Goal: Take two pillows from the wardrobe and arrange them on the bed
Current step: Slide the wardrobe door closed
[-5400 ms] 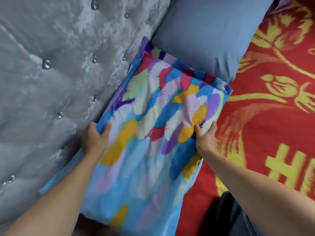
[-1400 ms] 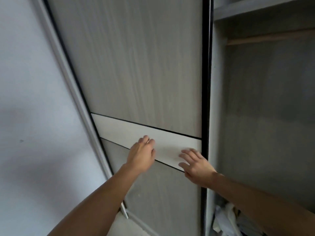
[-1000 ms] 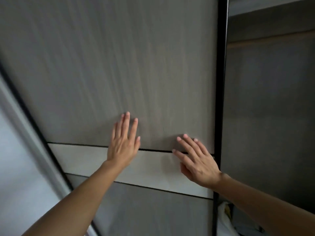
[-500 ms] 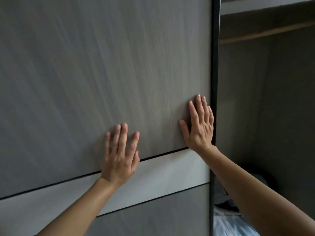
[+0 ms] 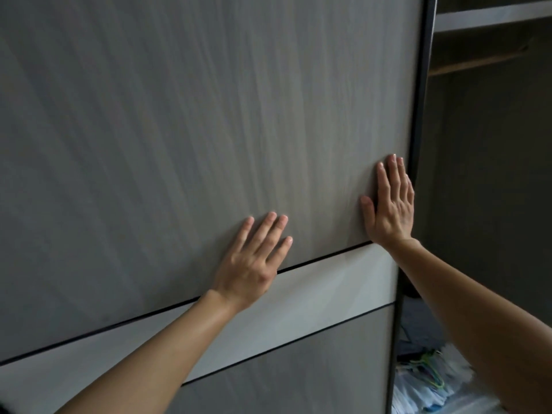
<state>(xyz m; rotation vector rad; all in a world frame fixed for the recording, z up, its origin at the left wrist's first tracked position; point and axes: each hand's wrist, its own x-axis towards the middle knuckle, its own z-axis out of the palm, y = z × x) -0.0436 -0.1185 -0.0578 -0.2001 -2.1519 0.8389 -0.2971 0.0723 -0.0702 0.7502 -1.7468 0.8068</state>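
A grey wood-grain sliding wardrobe door [image 5: 179,130] with a pale horizontal band [image 5: 328,288] fills most of the view. My left hand [image 5: 254,264] lies flat on the door, fingers spread, just above the band. My right hand [image 5: 391,204] presses flat near the door's black right edge [image 5: 418,144]. Neither hand holds anything. No pillow and no bed are in view.
To the right the wardrobe stands open, showing a dark interior [image 5: 493,189] with a shelf [image 5: 493,16] and a hanging rail [image 5: 478,59] up high. Folded light-blue and white fabrics with a green hanger [image 5: 430,380] lie at the bottom right.
Since 5.4 s ago I have left the colourful pillow on the bed and turned to the wardrobe. Over the last second both hands shifted right and up along the door, its edge moving right.
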